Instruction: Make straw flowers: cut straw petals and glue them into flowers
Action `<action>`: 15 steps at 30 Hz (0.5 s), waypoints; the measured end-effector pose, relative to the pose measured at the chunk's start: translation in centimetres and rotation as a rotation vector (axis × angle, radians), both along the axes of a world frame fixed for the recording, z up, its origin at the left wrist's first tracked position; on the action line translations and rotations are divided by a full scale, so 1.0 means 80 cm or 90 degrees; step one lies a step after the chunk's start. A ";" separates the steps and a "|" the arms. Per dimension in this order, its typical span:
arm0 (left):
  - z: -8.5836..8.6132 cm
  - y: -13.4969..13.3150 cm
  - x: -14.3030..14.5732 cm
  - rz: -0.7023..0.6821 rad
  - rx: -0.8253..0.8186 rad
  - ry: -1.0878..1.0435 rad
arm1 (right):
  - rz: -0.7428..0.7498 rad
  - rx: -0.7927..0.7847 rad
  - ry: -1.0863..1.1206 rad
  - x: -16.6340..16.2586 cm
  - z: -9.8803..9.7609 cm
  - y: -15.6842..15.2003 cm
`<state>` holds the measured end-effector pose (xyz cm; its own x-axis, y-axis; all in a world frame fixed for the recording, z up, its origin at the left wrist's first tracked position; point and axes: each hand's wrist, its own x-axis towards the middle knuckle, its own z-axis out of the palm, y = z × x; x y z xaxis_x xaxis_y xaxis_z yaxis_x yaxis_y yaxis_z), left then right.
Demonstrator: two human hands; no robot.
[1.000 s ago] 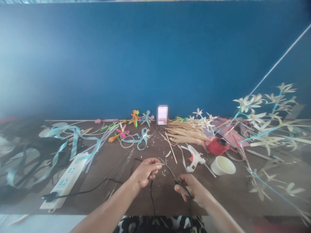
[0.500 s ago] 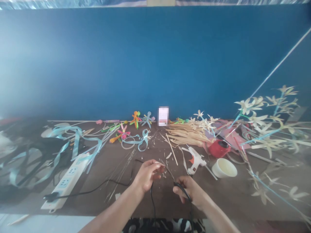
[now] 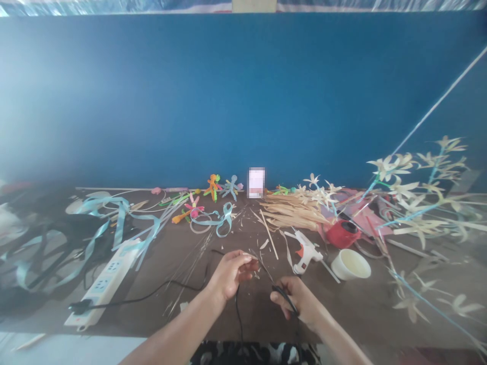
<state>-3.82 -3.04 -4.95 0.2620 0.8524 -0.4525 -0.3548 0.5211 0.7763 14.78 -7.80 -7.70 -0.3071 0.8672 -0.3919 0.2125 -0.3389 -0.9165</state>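
My right hand [image 3: 294, 296] is closed around the black handle of a slim corded tool [image 3: 282, 292]. Its thin dark shaft slants up and left toward the fingertips of my left hand. My left hand [image 3: 234, 274] has thumb and fingers pinched together; what lies between them is too small to make out. A black power cord [image 3: 163, 288] runs from the power strip [image 3: 104, 284] behind my left hand. More black cord drops below that hand over the table's front edge, and a dark cord shows under my right hand.
Right of my hands lie a white glue gun [image 3: 305, 253], a white cup [image 3: 350, 264] and a red round object [image 3: 342, 233]. Pale strips [image 3: 292, 212] and pale flowers [image 3: 407, 172] lie behind and beside them. Colourful fuzzy figures [image 3: 212, 187] and blue ribbon [image 3: 119, 218] sit to the left.
Both hands keep nearly the same pose. The view has shifted very slightly; the tool's handle sits at almost the same place and angle.
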 end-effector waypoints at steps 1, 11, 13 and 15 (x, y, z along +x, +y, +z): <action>0.001 0.000 0.001 0.009 -0.001 -0.001 | -0.005 0.003 -0.004 0.000 0.000 0.000; 0.008 -0.003 0.009 0.075 0.028 0.052 | -0.023 0.014 -0.033 -0.003 -0.011 -0.003; 0.008 -0.003 0.010 0.086 0.041 0.069 | -0.024 0.016 -0.035 -0.005 -0.014 -0.003; 0.007 -0.002 0.010 0.087 0.046 0.076 | -0.021 0.009 -0.035 -0.005 -0.015 -0.002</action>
<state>-3.02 -3.19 -4.42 0.0901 0.9078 -0.4097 -0.3213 0.4159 0.8508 14.36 -7.96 -8.87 -0.2563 0.8820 -0.3955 0.2507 -0.3345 -0.9085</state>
